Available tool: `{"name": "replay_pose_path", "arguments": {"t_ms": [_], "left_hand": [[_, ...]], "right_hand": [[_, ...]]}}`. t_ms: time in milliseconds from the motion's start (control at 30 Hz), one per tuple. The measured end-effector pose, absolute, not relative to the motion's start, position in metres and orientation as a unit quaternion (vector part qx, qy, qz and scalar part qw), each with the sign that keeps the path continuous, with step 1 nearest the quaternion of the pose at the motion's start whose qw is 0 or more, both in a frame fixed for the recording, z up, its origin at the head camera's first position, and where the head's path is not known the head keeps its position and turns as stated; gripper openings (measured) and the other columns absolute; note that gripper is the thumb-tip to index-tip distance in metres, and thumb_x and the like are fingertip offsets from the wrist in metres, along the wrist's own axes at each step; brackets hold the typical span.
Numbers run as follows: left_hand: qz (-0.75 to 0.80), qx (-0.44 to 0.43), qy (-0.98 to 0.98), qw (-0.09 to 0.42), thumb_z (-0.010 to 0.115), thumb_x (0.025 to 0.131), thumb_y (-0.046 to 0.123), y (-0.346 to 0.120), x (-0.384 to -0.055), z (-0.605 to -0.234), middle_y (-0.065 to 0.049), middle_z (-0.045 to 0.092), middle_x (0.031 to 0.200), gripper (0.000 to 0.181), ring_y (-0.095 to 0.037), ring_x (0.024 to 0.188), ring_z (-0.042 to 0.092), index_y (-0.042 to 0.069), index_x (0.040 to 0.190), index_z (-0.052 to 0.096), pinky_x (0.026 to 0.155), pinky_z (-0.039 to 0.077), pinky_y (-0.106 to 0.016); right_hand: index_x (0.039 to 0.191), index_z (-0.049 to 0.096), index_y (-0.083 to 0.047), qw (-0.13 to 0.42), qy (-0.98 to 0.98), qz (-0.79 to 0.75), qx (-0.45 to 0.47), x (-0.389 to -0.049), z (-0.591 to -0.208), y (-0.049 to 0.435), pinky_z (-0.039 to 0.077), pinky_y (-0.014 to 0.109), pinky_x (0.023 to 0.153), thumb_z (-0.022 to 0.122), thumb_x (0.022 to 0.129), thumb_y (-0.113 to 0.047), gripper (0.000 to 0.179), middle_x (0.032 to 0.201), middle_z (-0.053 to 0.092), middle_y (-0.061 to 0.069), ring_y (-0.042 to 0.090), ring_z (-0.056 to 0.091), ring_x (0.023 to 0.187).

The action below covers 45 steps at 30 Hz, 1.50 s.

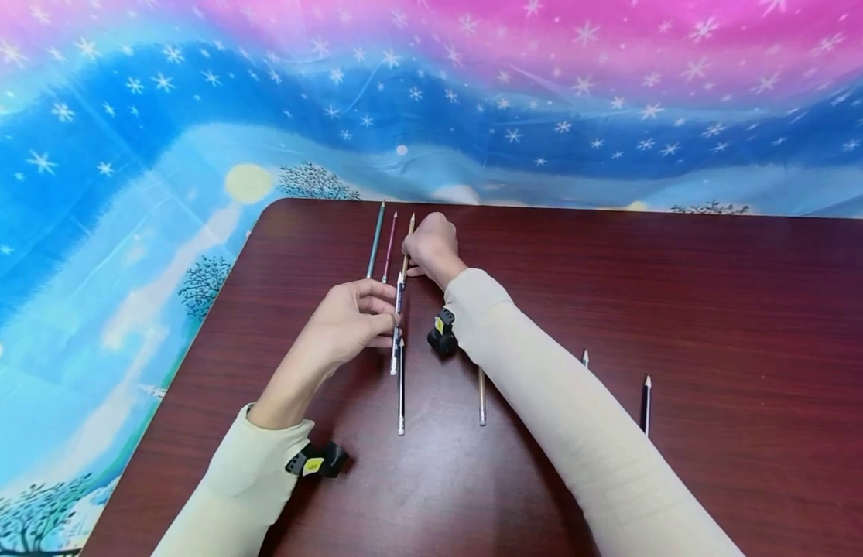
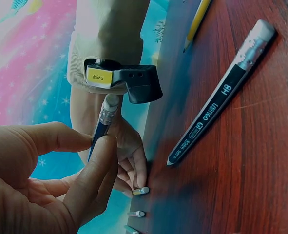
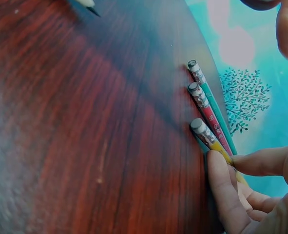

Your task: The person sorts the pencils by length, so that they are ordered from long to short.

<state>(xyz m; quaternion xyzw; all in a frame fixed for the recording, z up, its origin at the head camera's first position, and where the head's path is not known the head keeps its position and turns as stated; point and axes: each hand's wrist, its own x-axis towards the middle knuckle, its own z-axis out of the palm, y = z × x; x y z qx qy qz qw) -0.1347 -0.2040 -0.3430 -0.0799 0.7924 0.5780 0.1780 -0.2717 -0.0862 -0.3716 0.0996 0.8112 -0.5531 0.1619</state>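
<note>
My left hand (image 1: 344, 321) pinches a dark blue pencil (image 2: 102, 128) between thumb and fingers, its white eraser end toward me and raised off the table in the left wrist view. Over at the far edge, my right hand (image 1: 434, 244) pinches a yellow pencil (image 3: 214, 145) lying beside a red pencil (image 3: 205, 107) and a green pencil (image 3: 208, 90). These three lie side by side, eraser ends toward me. A black HB pencil (image 2: 209, 109) rests on the table just nearer than the held blue one.
On the dark red wooden table (image 1: 717, 309), another yellow pencil (image 1: 482, 402) lies beside my right forearm. Farther right is a dark pencil (image 1: 647, 402), and a pencil tip (image 1: 585, 357) shows past the right sleeve, which hides the rest. A patterned cloth (image 1: 473, 93) hangs behind.
</note>
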Motion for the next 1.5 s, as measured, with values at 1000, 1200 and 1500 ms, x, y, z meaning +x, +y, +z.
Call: {"name": "replay_pose_path", "arguments": {"t_ms": [1000, 1200, 1500], "left_hand": [[0.584, -0.083, 0.788, 0.178, 0.059, 0.099, -0.005, -0.202, -0.1341, -0.3414, -0.016, 0.067, 0.105, 0.038, -0.013, 0.085, 0.069, -0.006, 0.136, 0.055, 0.079, 0.066, -0.034], [0.585, -0.081, 0.787, 0.178, 0.059, 0.098, -0.006, -0.2023, -0.1343, -0.3414, -0.017, 0.067, 0.106, 0.038, -0.014, 0.084, 0.069, -0.007, 0.136, 0.054, 0.08, 0.066, -0.034], [0.585, -0.08, 0.788, 0.176, 0.059, 0.098, -0.006, -0.2033, -0.1346, -0.3413, -0.019, 0.067, 0.107, 0.039, -0.014, 0.082, 0.069, -0.007, 0.136, 0.055, 0.08, 0.066, -0.034]], "right_hand": [[0.097, 0.068, 0.004, 0.158, 0.787, -0.592, 0.076, -0.2699, -0.3755, -0.0795, 0.065, 0.032, 0.06, 0.065, 0.096, 0.008, 0.005, 0.089, 0.064, 0.013, 0.018, 0.058, 0.056], [0.098, 0.068, 0.004, 0.156, 0.786, -0.593, 0.079, -0.2704, -0.3757, -0.08, 0.065, 0.031, 0.059, 0.066, 0.095, 0.008, 0.005, 0.091, 0.065, 0.014, 0.018, 0.058, 0.055], [0.092, 0.066, 0.001, 0.157, 0.791, -0.586, 0.08, -0.2706, -0.3755, -0.08, 0.065, 0.032, 0.06, 0.067, 0.096, 0.006, 0.007, 0.091, 0.065, 0.014, 0.018, 0.058, 0.055]]}}
